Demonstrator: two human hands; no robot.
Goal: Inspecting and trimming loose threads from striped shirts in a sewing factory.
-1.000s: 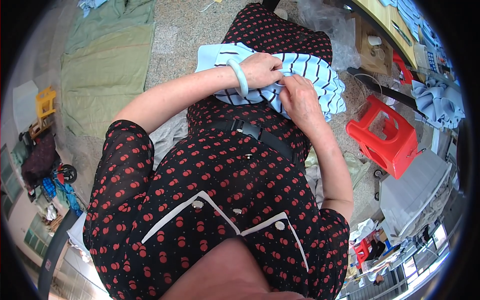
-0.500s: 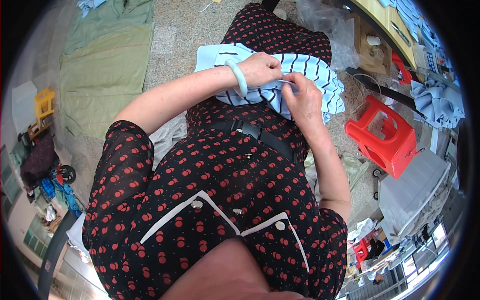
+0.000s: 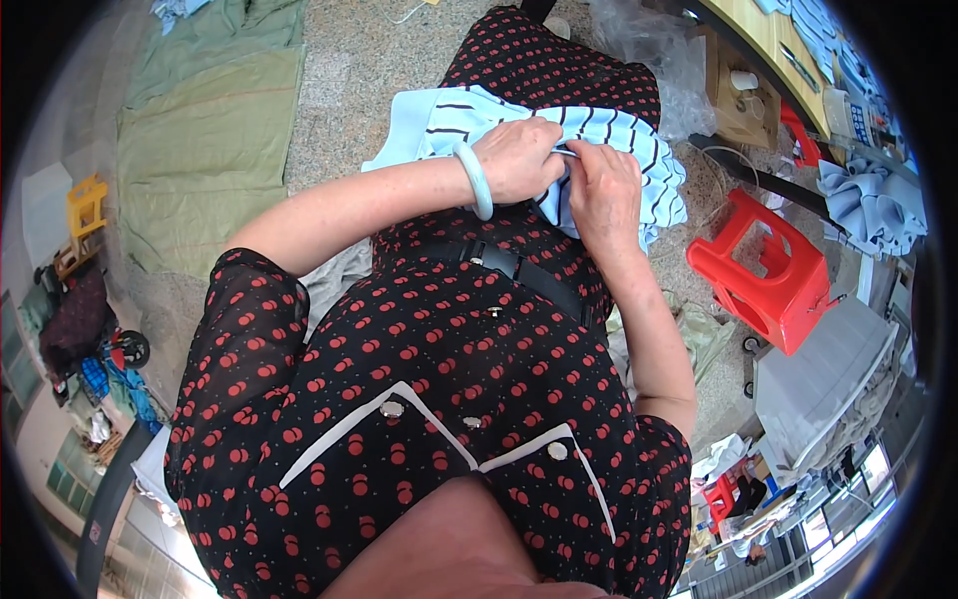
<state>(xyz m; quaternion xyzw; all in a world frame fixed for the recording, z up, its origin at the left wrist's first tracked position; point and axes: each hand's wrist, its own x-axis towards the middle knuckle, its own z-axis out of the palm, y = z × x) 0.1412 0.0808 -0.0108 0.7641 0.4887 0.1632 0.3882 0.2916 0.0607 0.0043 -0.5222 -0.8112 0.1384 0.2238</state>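
Across my lap lies a light blue cloth piece (image 3: 647, 165) with dark stripes, like part of a garment, with a plain blue band at its left end. My left hand (image 3: 519, 160), a pale green bangle (image 3: 473, 181) at its wrist, is closed on the cloth near its middle. Right beside it my right hand (image 3: 606, 190) pinches the same cloth between thumb and fingers. The fingertips of both hands almost meet at a fold. Whether anything small sits between them is hidden.
A red plastic stool (image 3: 763, 270) stands to the right, near a grey bin (image 3: 823, 384). Beyond it are a wooden table (image 3: 763, 40), a cardboard box (image 3: 743, 105) and a heap of blue cloth (image 3: 873, 205). Green sheeting (image 3: 210, 150) covers the floor at left.
My left hand has turned a little and shifted slightly down. My right fingers have closed in against the fold. The plain band at the cloth's left end has slid left and down.
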